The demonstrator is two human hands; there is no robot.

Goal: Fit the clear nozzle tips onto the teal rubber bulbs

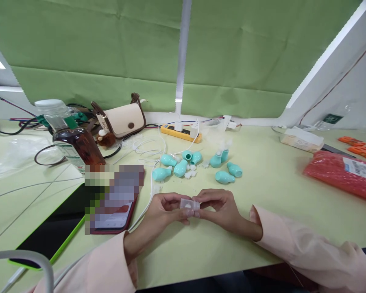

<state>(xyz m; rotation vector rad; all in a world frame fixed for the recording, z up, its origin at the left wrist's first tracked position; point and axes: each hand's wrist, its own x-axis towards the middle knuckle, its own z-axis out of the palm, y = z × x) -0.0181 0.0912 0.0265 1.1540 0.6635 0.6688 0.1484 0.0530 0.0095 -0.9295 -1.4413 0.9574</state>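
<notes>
1. Left hand (163,209): bare, no rings or watch visible near the fingers.
2. Right hand (221,207): bare likewise.
3. Both arms wear loose pale pink long sleeves (308,248), with wide cuffs ending at the wrists, behind the fingers.

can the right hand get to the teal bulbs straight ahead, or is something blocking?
Probably yes: bare table lies between the right hand and the teal bulbs. But both hands pinch a small clear part, so it's occupied.

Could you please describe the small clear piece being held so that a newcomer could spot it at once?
On the pale green table, below the scattered teal bulbs, the left hand and right hand meet. Pinched between them is the clear plastic piece, transparent where its neighbours are teal.
</notes>
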